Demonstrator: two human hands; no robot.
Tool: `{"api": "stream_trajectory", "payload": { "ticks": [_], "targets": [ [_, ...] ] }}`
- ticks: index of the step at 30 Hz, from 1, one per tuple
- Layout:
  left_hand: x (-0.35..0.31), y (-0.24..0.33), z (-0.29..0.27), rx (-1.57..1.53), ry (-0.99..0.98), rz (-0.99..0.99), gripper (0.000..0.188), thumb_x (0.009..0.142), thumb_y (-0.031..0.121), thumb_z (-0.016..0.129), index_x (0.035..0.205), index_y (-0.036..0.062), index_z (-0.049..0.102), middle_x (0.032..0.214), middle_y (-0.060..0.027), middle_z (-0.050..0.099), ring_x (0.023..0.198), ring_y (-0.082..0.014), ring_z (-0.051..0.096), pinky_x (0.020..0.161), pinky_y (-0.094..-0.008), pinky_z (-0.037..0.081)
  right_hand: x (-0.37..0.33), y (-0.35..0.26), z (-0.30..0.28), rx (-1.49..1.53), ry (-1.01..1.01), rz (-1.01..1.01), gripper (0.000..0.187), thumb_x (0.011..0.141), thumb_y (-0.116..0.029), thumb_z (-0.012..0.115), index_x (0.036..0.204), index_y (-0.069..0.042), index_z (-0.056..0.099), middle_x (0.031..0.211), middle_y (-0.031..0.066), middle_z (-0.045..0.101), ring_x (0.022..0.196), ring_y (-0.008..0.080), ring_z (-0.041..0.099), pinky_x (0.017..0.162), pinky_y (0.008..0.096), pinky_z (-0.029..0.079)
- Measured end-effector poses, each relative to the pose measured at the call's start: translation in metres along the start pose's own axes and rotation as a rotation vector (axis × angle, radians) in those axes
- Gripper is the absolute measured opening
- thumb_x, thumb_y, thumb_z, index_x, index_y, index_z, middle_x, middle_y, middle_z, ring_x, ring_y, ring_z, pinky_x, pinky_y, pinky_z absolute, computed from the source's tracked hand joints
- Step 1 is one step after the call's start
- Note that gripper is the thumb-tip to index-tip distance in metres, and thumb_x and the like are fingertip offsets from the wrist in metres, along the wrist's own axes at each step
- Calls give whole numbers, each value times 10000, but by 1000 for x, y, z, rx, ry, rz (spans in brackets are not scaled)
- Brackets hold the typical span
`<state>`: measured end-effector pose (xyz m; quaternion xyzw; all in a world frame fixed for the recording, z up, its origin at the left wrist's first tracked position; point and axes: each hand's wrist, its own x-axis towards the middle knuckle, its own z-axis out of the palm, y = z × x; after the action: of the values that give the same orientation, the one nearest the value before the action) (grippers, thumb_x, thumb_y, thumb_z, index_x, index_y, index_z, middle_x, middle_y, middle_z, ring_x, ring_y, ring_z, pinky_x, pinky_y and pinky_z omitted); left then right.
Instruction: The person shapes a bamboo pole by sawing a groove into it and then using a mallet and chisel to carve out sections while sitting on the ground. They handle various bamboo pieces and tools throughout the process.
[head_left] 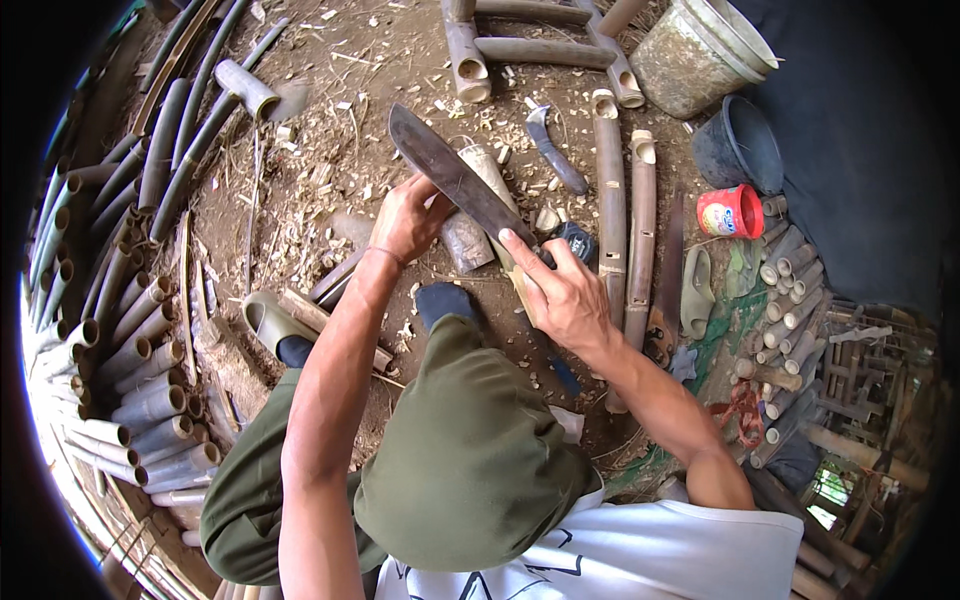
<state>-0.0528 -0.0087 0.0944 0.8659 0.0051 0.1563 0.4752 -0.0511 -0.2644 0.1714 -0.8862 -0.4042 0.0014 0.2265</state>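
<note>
My right hand (572, 298) is closed round the handle of a machete, its index finger laid along the back end of the dark, broad blade (455, 180). The blade slants up to the left, its tip pointing away from me. My left hand (405, 220) is beside the middle of the blade with its fingers curled. The fingertips go behind the blade, so what they hold, if anything, is hidden. Behind the blade, a pale bamboo piece (484, 166) slants toward my foot. A short, wide bamboo piece (467, 243) is next to my left fingers.
Stacked bamboo tubes (160, 400) crowd the left side. A curved blade tool (550, 150), two notched bamboo poles (612, 200) and a saw (668, 270) lie ahead and right. Beyond are a bamboo frame (545, 50), buckets (690, 60) and a red tub (733, 212). Chips litter the dirt.
</note>
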Motion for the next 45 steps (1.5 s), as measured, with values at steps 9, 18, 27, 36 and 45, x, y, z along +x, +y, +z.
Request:
{"api": "stream_trajectory", "payload": {
  "ticks": [9,18,27,36,45],
  "targets": [
    [15,37,-17,168,81,-152,183,932,206,662,1089,124,705,983,-79,728,801,-192,724,701,-345,589,-97,45,37,1261,-236,641,530,971,-153,570,1411,23,334,945,87,641,641,129,613,519,259,499],
    [42,25,-35,133,150,-377,218,892,171,730,1104,123,742,964,-59,757,872,-120,709,750,-246,554,-83,56,141,1655,-599,697,282,959,-166,535,1193,-9,512,924,72,630,652,128,613,557,270,508],
    [37,31,-28,72,137,-384,212,904,110,714,1109,58,729,958,-50,748,865,-80,677,744,-227,536,-30,43,140,1316,-686,508,293,949,-263,588,1092,-9,552,791,37,576,558,127,614,508,288,493],
    [33,33,-27,84,123,-292,178,885,115,721,1060,87,734,932,-73,759,834,-91,702,713,-260,540,4,24,155,1547,-624,649,225,983,-232,554,1012,-9,532,763,63,596,540,125,589,435,286,489],
    [36,34,-22,69,125,-222,184,891,124,724,1063,59,722,948,-69,751,849,-118,705,732,-262,546,-5,30,137,1573,-325,757,231,984,-246,577,1041,-24,542,780,50,605,581,114,599,475,279,497]
  ]
}}
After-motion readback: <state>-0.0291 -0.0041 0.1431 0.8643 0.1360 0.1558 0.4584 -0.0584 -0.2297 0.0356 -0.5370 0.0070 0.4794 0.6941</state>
